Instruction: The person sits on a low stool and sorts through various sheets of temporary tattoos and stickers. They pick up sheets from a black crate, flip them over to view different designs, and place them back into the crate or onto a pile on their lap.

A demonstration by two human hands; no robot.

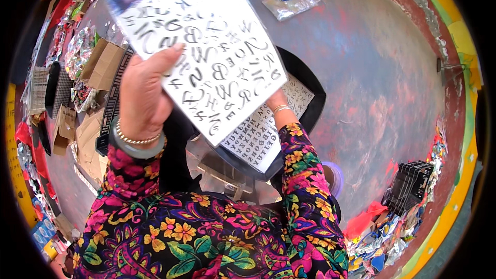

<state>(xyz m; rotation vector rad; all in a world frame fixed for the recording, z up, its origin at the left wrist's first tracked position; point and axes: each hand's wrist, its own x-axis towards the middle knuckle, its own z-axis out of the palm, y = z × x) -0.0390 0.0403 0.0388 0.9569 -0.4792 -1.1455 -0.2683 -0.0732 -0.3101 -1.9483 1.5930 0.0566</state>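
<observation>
Head view, looking down at a person in a floral-patterned sleeve. The left hand, left of centre in the frame, is gripping a white sheet of black letter stickers at its lower left edge, the thumb lying over the sheet's face and the fingers closed behind it; the sheet is being held tilted in the upper middle of the frame, partly blurred, and is covering much of what lies below it; a beaded bracelet and a grey bangle are circling the left wrist. The right hand is reaching in at centre, mostly hidden behind the raised sheet; whether its fingers are closed or apart cannot be told; it is lying at a second, smaller lettered sheet, which is resting in a black tray at the centre of the frame, just below the raised sheet. Clear plastic packets are lying on the mottled red and grey floor at the upper middle; cardboard boxes are crowding the left edge; a stack of black packs is sitting at the lower right among coloured wrappers.
</observation>
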